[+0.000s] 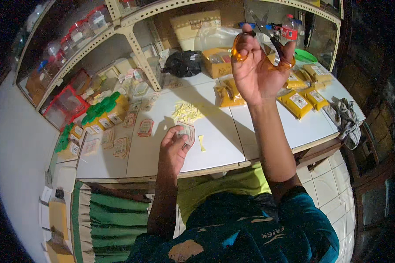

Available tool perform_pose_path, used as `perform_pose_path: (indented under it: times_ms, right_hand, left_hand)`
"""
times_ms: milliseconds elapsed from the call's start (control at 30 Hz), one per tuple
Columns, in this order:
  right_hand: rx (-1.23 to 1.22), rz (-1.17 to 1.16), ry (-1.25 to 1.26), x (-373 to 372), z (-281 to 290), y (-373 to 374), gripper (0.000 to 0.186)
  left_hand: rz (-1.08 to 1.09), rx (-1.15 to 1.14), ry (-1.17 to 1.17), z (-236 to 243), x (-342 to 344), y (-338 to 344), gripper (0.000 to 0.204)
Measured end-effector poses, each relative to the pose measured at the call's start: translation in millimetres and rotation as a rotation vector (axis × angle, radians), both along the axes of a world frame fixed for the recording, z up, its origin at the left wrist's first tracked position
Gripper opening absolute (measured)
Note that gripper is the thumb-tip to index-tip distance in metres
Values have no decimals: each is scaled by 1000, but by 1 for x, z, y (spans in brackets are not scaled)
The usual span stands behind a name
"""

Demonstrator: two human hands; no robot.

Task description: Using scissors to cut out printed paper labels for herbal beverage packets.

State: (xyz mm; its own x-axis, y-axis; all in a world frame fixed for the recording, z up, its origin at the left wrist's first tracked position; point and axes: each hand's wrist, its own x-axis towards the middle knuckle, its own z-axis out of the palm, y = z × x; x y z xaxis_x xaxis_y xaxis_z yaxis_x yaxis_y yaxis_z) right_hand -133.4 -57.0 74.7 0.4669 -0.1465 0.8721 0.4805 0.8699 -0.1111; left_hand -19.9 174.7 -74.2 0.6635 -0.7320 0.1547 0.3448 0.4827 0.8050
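Between the thumb and fingers of my left hand (173, 153) is a pale label (188, 133) with a reddish edge, held just above the white tabletop (224, 153). My right hand (261, 83) is raised over the table's far right side, palm showing. It holds scissors (275, 42) with orange handles, thumb and fingers in the loops, blades pointing up and away. Beyond the label lies a heap of pale paper offcuts (186, 111). One cut strip (201, 143) rests apart from it, to the right of my left hand. A stack of labels (145, 127) sits left of that hand.
More label stacks (120, 147) and green-lidded containers (103, 113) stand at the left. Yellow pouches (296, 104) and a crumpled cloth (344, 120) lie at the right. At the back are a black plastic bag (181, 64), a cardboard box (216, 68) and a metal shelf post (140, 57).
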Motion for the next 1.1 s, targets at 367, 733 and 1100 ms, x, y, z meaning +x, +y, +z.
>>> perform_pose_path:
  times_ms: [367,733,1100]
  right_hand:
    - [-1600,-896,555,-36,-71,43,60]
    - [-1739,-850,259,29,-111,39,60]
    - [-1349,-1001,528,-3,-81,29,63]
  left_hand:
    - [354,-140,167,-3,31,20,29]
    - [347,-303,97,-19,58,45,22]
    - [417,80,-190,15,12,32,24]
